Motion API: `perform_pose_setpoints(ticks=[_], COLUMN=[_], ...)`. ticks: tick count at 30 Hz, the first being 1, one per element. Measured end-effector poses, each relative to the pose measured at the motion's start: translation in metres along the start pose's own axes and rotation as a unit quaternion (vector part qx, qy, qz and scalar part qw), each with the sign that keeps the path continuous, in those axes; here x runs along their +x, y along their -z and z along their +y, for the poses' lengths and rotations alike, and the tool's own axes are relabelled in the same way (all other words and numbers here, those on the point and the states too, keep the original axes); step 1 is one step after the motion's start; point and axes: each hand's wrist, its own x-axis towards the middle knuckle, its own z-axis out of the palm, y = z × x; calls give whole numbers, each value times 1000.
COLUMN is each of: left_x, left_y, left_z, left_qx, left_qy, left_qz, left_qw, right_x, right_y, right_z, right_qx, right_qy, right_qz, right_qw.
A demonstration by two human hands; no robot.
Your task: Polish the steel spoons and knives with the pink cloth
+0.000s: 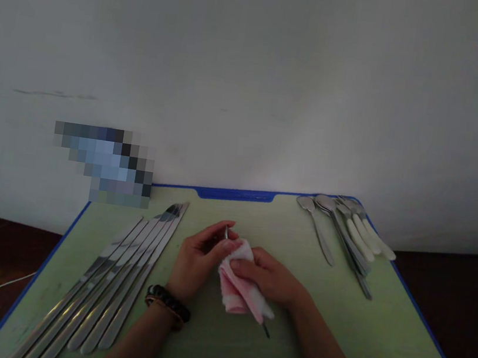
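Fingers of the left hand (196, 259) hold a metal utensil (226, 232); the right hand (272, 275) grips a pink-and-white cloth (235, 288) around it, above the bench (236, 356).

1. The table (225, 343) had a pale green top edged by a blue rim (236, 195), its far edge against the wall.
2. On its left side lay a row of knives (136, 253), side by side and slanted, blades pointing to the far edge.
3. Near the far right corner lay a single spoon (320, 232), bowl toward the far edge.
4. Just beside it, more spoons (347, 240) lay overlapped.
5. Next to those lay pieces with white handles (360, 242), their heads crowded together near the rim.
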Motion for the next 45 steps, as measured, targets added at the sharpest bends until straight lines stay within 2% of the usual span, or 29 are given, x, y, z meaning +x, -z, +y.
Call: perform_pose_setpoints(ticks=[6, 10, 17, 20, 21, 24, 26, 29, 32, 35, 38, 42, 45], left_x=[0, -2, 0, 5, 7, 9, 8, 4, -1, -5, -7, -8, -5], left_y=[-1, 1, 8, 6, 4, -3, -7, -8, -9, -10, -11, -11, -9], left_z=[0, 0, -8, -11, -11, -9, -9, -10, -11, -11, -10, -11, -14], left_qx=[-8, 8, -5, -90, -136, -227, -244, -200, -126, -78, -61, -53, -59], left_qy=[-4, -49, -127, -115, -100, -63, -48, -38, -46, -66, -83, -65, -50], left_qz=[37, 61, 147, 194, 193, 151, 118, 77, 3, -62, -99, -115, -64], left_qw=[999, 997, 981, 970, 967, 960, 961, 976, 991, 993, 990, 990, 995], right_x=[4, 3, -5, -12, -15, -20, -20, -17, -15, -14, -14, -12, -12], right_y=[-9, -6, 7, 18, 22, 32, 35, 35, 34, 34, 35, 37, 37], right_z=[-6, -5, -5, -8, -9, -8, -5, 0, 1, 0, 0, 1, 2], right_qx=[-107, -119, -24, 47, 81, 144, 150, 130, 120, 128, 134, 141, 145], right_qy=[62, 64, 18, -16, -29, -46, -50, -65, -78, -77, -78, -74, -81], right_qz=[28, 8, -54, -53, -45, -24, -28, -47, -43, -35, -51, -50, -60], right_qw=[992, 991, 998, 997, 995, 988, 987, 988, 989, 988, 987, 986, 984])
